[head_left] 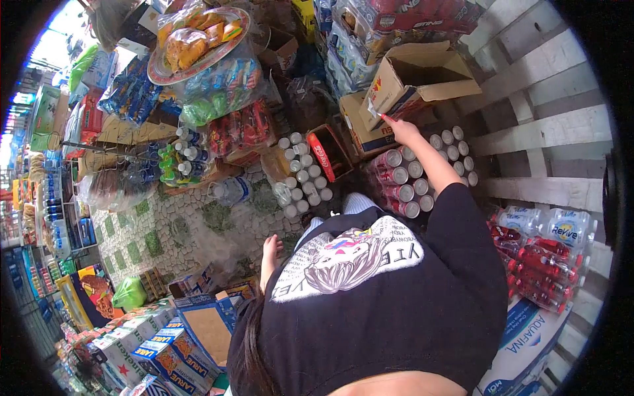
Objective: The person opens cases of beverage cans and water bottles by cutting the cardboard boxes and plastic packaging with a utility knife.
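The open cardboard box (422, 76) sits tilted on top of the stack at the far right, its flaps spread and its mouth facing up and toward you. Your right hand (401, 131) is at its lower left corner, just under the front flap. The arm is stretched out away from your body and a red-nailed fingertip touches the cardboard edge. One finger is extended. You cannot tell whether the others are curled or pinching the flap, because the hand is small and seen from behind.

Directly below the hand is a second cardboard box (362, 129), which bears the open one. Just nearer to you, under your forearm, lie the red cans (396, 177) on their sides, with the silver-topped cans (456, 142) upright beside them against the white slatted wall (548, 125).

To the left stands a Coca-Cola carton (327, 153), then a pack of white-capped bottles (300, 175). On your right, the Revive bottles (558, 228) lie above the red bottles (535, 264) and an Aquafina carton (528, 336).

Your left hand (271, 254) hangs by your side, well apart from the boxes, fingers loosely together and holding nothing.
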Tool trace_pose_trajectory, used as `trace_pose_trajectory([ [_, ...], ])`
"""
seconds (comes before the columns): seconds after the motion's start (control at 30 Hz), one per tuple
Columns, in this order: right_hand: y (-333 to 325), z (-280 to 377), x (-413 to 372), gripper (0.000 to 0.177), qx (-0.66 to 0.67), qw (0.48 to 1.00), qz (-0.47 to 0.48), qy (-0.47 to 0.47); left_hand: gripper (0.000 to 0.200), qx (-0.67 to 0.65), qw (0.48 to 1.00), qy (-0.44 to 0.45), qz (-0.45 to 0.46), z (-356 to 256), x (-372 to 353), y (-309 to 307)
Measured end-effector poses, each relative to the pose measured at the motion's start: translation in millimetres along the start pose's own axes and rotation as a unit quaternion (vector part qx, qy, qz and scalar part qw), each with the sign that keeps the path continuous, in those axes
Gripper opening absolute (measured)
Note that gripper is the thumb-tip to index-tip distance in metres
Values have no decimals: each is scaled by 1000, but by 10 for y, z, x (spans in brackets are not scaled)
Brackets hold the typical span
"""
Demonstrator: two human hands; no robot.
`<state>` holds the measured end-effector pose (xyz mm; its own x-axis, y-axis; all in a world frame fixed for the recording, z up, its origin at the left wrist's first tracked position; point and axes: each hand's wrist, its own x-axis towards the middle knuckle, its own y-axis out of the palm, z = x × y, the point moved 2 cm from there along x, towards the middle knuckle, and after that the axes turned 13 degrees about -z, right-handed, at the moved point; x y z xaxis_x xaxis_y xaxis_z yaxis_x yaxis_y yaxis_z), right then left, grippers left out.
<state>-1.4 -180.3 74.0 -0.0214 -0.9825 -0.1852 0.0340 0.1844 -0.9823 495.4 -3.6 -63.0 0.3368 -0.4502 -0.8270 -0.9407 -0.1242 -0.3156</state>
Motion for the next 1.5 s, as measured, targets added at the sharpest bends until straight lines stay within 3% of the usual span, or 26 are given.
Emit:
trace_pose_trajectory([
  [0.13, 84, 17, -63, 61, 23, 999, -15, 31, 32, -10, 1000, -14, -5, 28, 3, 20],
  [0.23, 80, 104, -134, 53, 150, 984, -24, 91, 34, -41, 999, -9, -4, 114, 20, 16],
  [0.3, 247, 94, -113, 53, 177, 977, -34, 111, 31, 24, 1000, 13, 7, 198, 113, -5],
  [0.47, 232, 169, -150, 50, 227, 954, -60, 186, 32, 12, 1000, 0, 8, 195, 164, -42],
  [0.9, 178, 257, -96, 52, 231, 948, -19, 216, 37, 28, 1000, -11, -7, 24, 93, -12],
  [1.3, 227, 164, -40, 54, 223, 958, -50, 175, 33, 24, 999, -22, 8, -24, 14, 28],
  [1.5, 179, 117, 78, 53, 209, 966, -41, 146, 40, 49, 998, 18, 31, 83, 251, 75],
])
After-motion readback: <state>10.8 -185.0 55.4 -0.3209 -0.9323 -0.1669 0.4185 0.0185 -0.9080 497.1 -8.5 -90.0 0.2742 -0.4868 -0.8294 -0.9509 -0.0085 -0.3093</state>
